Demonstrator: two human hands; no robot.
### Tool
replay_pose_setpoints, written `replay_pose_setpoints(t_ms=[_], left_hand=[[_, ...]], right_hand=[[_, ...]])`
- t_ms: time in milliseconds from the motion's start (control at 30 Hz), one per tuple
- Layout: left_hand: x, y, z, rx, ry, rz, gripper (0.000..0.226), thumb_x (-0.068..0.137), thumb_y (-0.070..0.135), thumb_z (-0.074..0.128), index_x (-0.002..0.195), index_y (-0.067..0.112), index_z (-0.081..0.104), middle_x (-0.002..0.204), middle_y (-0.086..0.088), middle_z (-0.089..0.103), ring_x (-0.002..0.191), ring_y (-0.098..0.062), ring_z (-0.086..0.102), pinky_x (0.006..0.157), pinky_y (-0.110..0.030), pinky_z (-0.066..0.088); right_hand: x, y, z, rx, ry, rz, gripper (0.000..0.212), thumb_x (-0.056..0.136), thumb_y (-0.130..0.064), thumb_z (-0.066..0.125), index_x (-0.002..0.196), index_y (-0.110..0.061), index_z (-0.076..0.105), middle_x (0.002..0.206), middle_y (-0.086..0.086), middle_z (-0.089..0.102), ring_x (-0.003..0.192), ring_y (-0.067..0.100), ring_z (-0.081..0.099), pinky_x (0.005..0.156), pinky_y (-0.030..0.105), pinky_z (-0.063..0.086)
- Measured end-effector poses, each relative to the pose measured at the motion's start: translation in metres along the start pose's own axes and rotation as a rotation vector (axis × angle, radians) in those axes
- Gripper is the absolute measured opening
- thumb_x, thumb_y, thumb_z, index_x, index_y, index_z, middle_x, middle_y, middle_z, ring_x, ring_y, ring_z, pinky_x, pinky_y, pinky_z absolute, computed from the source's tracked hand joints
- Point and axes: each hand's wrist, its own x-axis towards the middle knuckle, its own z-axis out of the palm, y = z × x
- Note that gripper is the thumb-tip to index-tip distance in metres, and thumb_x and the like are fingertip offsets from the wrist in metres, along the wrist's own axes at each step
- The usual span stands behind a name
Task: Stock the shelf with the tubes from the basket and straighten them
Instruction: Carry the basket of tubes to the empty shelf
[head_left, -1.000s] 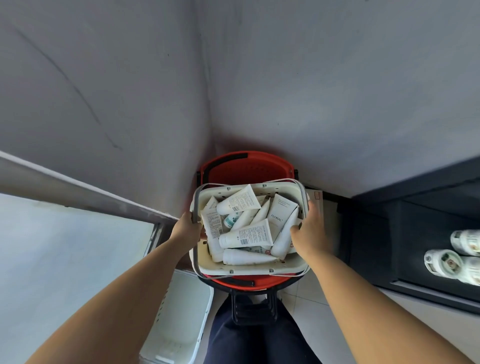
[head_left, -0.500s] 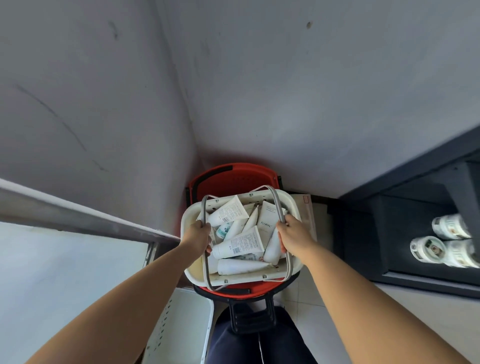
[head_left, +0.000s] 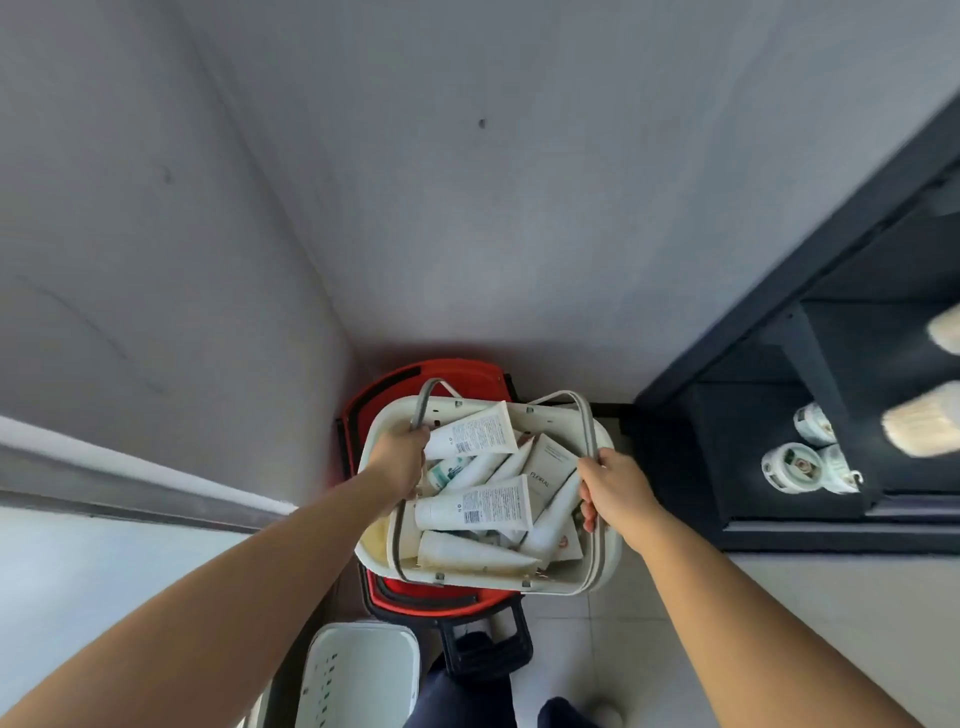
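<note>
Main risk from here, imo: the cream basket (head_left: 488, 584) tips. I've got it by two separate grey handles, one per hand, so if one side comes up higher than the other the load shifts. The tubes (head_left: 475, 506) are just heaped loose inside, criss-crossed, caps pointing every way. The top tube (head_left: 472, 434) lies high near the back rim by my left fingers, so prob first to slide out. 2nd risk: the basket sits right over a red basket (head_left: 395, 387) w/ black trim, and it could snag that if I drag it sideways instead of lifting clear. 3rd: the dark shelf (head_left: 769, 374) is off to my right w/ white jars (head_left: 792, 467) already on it. A swing that way w/ a full basket could knock them. Hands: left hand (head_left: 397, 460) is curled round the left handle (head_left: 420, 410) near its middle, knuckles up, arm reaching fwd across a pale ledge. Right hand (head_left: 615, 493) is wrapped round the right handle (head_left: 589, 431), fingers tucked under on the inner side, forearm coming in from lower right. Both handles are raised, not yet brought together.
</note>
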Motion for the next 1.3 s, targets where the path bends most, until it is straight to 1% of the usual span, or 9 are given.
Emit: replay_pose_setpoints(t_ms=[100, 300, 500, 633, 833, 933, 1033, 1133, 1300], left_hand=[[-0.015, 0.013, 0.021, 0.002, -0.016, 0.001, 0.028, 0.101, 0.020, 0.040, 0.074, 0.014, 0.049, 0.051, 0.000, 0.035, 0.039, -0.013, 0.029, 0.040, -0.025, 0.025], [-0.056, 0.024, 0.090, 0.112, -0.061, 0.081, 0.022, 0.098, 0.019, 0.038, 0.098, 0.010, 0.058, 0.057, -0.001, 0.035, 0.042, -0.014, 0.029, 0.039, -0.023, 0.025], [-0.117, 0.018, 0.176, 0.223, -0.115, 0.191, 0.020, 0.099, 0.020, 0.039, 0.088, 0.015, 0.055, 0.058, -0.002, 0.038, 0.044, -0.016, 0.033, 0.043, -0.024, 0.026], [-0.167, 0.002, 0.240, 0.287, -0.163, 0.223, 0.019, 0.099, 0.018, 0.039, 0.089, 0.015, 0.054, 0.059, -0.003, 0.038, 0.046, -0.016, 0.034, 0.041, -0.024, 0.028], [-0.221, -0.022, 0.344, 0.404, -0.238, 0.238, 0.021, 0.095, 0.015, 0.040, 0.080, 0.012, 0.053, 0.061, -0.007, 0.043, 0.045, -0.020, 0.036, 0.042, -0.026, 0.030], [-0.247, -0.033, 0.397, 0.448, -0.311, 0.239, 0.024, 0.097, 0.016, 0.042, 0.076, 0.012, 0.053, 0.060, -0.005, 0.044, 0.044, -0.019, 0.038, 0.044, -0.026, 0.032], [-0.267, -0.040, 0.446, 0.521, -0.358, 0.233, 0.020, 0.096, 0.017, 0.041, 0.084, 0.011, 0.056, 0.060, -0.007, 0.043, 0.041, -0.021, 0.037, 0.045, -0.028, 0.032], [-0.289, -0.042, 0.491, 0.612, -0.430, 0.279, 0.022, 0.097, 0.013, 0.040, 0.083, 0.008, 0.055, 0.061, -0.007, 0.042, 0.043, -0.021, 0.035, 0.043, -0.029, 0.029], [-0.318, -0.041, 0.564, 0.645, -0.561, 0.287, 0.021, 0.096, 0.018, 0.041, 0.078, 0.014, 0.051, 0.063, -0.005, 0.039, 0.048, -0.018, 0.031, 0.043, -0.024, 0.027]], right_hand=[[-0.011, 0.005, -0.026, 0.049, 0.037, -0.015, 0.020, 0.094, -0.015, 0.043, 0.077, -0.005, 0.049, 0.055, 0.009, 0.047, 0.044, 0.023, 0.044, 0.046, 0.034, 0.044], [-0.051, 0.041, -0.089, 0.155, 0.114, -0.016, 0.020, 0.090, -0.014, 0.040, 0.072, -0.007, 0.045, 0.054, 0.007, 0.041, 0.042, 0.020, 0.039, 0.044, 0.031, 0.040], [-0.110, 0.113, -0.158, 0.301, 0.200, -0.005, 0.019, 0.090, -0.012, 0.040, 0.072, -0.007, 0.044, 0.056, 0.009, 0.039, 0.042, 0.020, 0.035, 0.042, 0.031, 0.037], [-0.158, 0.169, -0.205, 0.375, 0.271, 0.016, 0.020, 0.090, -0.008, 0.037, 0.070, -0.009, 0.041, 0.048, 0.002, 0.033, 0.040, 0.018, 0.028, 0.040, 0.027, 0.032], [-0.217, 0.254, -0.272, 0.487, 0.469, 0.084, 0.020, 0.088, -0.012, 0.036, 0.067, -0.013, 0.038, 0.050, 0.001, 0.030, 0.037, 0.014, 0.022, 0.042, 0.021, 0.021], [-0.244, 0.291, -0.301, 0.508, 0.559, 0.103, 0.021, 0.087, -0.015, 0.038, 0.067, -0.013, 0.039, 0.055, 0.005, 0.031, 0.042, 0.015, 0.025, 0.043, 0.021, 0.023], [-0.273, 0.325, -0.327, 0.555, 0.639, 0.138, 0.023, 0.088, -0.015, 0.039, 0.065, -0.012, 0.041, 0.056, 0.005, 0.033, 0.041, 0.016, 0.027, 0.040, 0.020, 0.024], [-0.299, 0.356, -0.346, 0.644, 0.730, 0.184, 0.024, 0.088, -0.014, 0.038, 0.064, -0.011, 0.042, 0.057, 0.006, 0.033, 0.038, 0.016, 0.027, 0.040, 0.020, 0.024], [-0.331, 0.395, -0.375, 0.830, 0.847, 0.281, 0.024, 0.088, -0.014, 0.039, 0.064, -0.014, 0.041, 0.054, 0.003, 0.033, 0.041, 0.014, 0.025, 0.042, 0.019, 0.023]])
